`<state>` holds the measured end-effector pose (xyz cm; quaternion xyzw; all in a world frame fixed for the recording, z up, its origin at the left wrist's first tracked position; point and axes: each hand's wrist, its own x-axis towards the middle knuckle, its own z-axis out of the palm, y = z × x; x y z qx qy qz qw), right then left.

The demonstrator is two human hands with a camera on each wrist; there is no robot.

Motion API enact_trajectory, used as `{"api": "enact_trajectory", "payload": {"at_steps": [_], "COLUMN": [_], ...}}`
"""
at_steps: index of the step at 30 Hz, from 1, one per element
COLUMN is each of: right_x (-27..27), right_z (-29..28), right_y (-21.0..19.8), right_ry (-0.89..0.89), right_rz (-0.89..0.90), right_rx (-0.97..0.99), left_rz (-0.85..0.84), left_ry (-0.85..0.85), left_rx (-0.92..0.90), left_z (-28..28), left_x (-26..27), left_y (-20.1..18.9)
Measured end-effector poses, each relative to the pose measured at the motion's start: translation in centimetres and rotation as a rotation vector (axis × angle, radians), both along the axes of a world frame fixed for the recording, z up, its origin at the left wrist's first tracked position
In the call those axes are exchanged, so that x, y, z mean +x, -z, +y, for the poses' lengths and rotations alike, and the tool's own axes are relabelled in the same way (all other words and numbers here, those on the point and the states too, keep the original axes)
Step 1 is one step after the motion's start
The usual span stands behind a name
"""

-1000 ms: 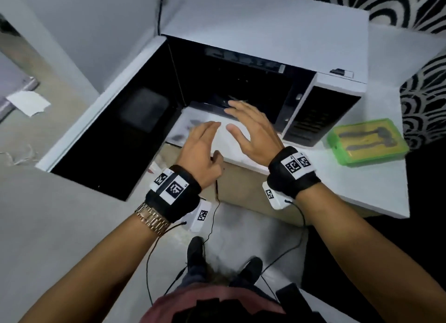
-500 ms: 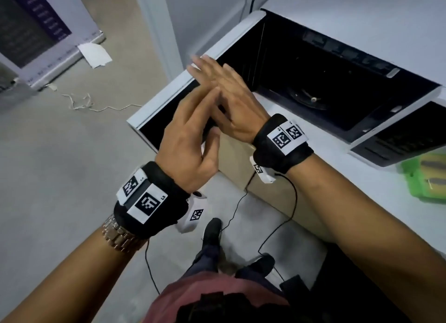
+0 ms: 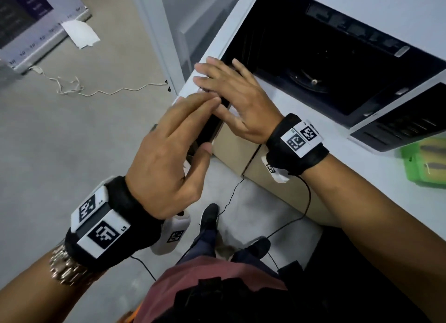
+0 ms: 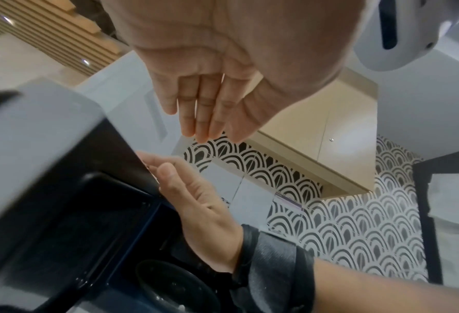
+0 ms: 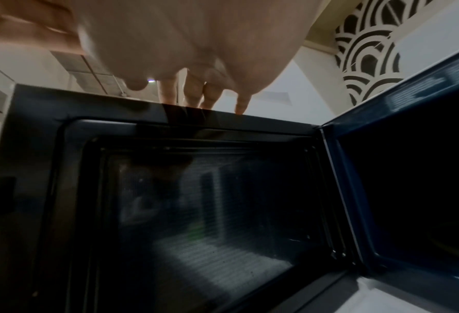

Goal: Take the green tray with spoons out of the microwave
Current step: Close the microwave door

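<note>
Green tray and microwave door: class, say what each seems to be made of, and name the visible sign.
Green tray: probably translucent plastic with a glossy finish; its bright edges let light through and the rim looks moulded.
Microwave door: a dark, glossy window, glass or clear plastic, which mirrors the room; a fine mesh shows behind it. The frame looks like smooth dark plastic or coated metal.

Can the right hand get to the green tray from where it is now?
Probably yes. The right hand rests flat on the open microwave door, holding nothing, and the green tray sits uncovered on the counter beside it.
</note>
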<state>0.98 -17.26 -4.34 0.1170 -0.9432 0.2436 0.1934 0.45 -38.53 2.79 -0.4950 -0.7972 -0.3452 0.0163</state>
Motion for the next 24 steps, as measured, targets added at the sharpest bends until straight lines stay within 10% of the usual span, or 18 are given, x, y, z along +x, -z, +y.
{"api": "enact_trajectory", "payload": {"at_steps": [24], "right_x": [13.4], "right_z": [9.1], "right_y": [-0.5], "right_ry": [0.26], "right_rz": [-0.079], "right_rx": [-0.016], "left_rz": [0.091], "left_ry": [0.664], "left_rx": [-0.08], "left_z": [11.7], "left_x": [3.0], "left_y": [5.1]}}
